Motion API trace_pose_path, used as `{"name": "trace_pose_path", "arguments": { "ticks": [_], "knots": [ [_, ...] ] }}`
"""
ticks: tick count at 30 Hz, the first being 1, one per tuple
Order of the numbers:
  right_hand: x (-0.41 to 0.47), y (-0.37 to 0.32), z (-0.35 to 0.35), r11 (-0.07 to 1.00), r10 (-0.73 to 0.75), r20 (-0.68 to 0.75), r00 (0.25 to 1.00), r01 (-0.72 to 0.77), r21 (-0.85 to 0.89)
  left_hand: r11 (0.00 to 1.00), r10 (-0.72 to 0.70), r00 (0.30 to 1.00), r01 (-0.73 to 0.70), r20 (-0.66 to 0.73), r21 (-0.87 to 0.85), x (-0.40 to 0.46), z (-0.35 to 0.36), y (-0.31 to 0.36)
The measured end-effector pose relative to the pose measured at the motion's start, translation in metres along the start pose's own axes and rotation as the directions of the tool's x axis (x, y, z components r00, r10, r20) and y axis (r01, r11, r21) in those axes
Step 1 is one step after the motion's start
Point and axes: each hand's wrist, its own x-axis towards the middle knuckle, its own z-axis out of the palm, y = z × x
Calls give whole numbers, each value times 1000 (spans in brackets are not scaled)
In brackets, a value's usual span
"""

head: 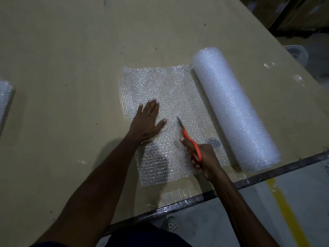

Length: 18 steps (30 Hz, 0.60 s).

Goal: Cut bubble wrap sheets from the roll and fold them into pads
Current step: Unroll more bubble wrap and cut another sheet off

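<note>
A thick roll of bubble wrap (233,107) lies on the cardboard-covered table (71,59), with a sheet (165,88) unrolled from it to the left. My left hand (147,122) presses flat on the sheet with its fingers straight. My right hand (204,159) grips orange-handled scissors (188,138), their blades pointing away from me over the middle of the sheet, a little right of the left hand's thumb.
Folded bubble wrap (5,102) lies at the table's left edge. The table's dark metal rim (249,180) runs along the near right side, with grey floor and a yellow line (288,211) beyond. A clear plastic container (297,54) stands off the far right edge.
</note>
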Motion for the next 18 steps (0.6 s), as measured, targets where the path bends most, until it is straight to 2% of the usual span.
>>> {"name": "trace_pose_path", "arguments": {
  "ticks": [18],
  "knots": [
    [10, -5, 8, 999, -5, -57, 998, 2, -39, 999, 8, 1000, -8, 0, -33, -1, 1, -1]
  ]
}}
